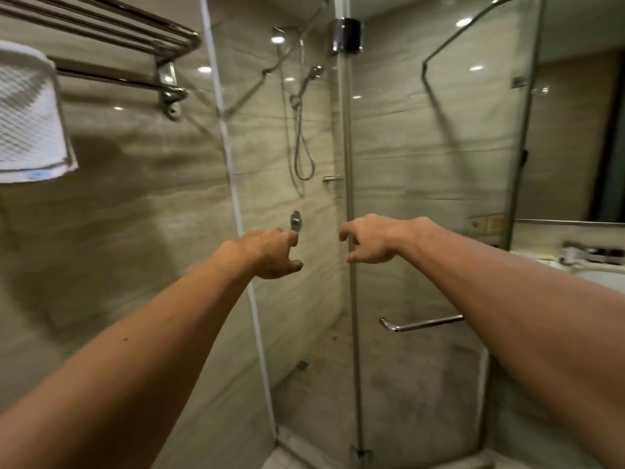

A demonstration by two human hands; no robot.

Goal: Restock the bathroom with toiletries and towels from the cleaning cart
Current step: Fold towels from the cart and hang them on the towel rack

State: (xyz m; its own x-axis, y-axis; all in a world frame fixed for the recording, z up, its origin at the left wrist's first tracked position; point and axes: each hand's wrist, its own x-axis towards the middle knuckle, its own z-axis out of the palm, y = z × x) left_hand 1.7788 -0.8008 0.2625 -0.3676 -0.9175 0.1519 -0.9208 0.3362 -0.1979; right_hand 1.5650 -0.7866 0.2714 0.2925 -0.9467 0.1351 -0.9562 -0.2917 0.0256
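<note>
I see a white towel [28, 110] with a fine woven diamond texture, a plain border along its lower edge and a small blue mark near the bottom. It hangs from a shiny chrome rack [162, 45]. The wall tiles [135, 198] are beige, streaked with paler horizontal veins like marble. The shower hose and head [301, 130] are silver chrome, and so is the door handle [421, 323]. The glass panel [439, 164] is clear with a faint green tint and white seal strips. The shower floor [389, 384] looks mottled grey-beige.
</note>
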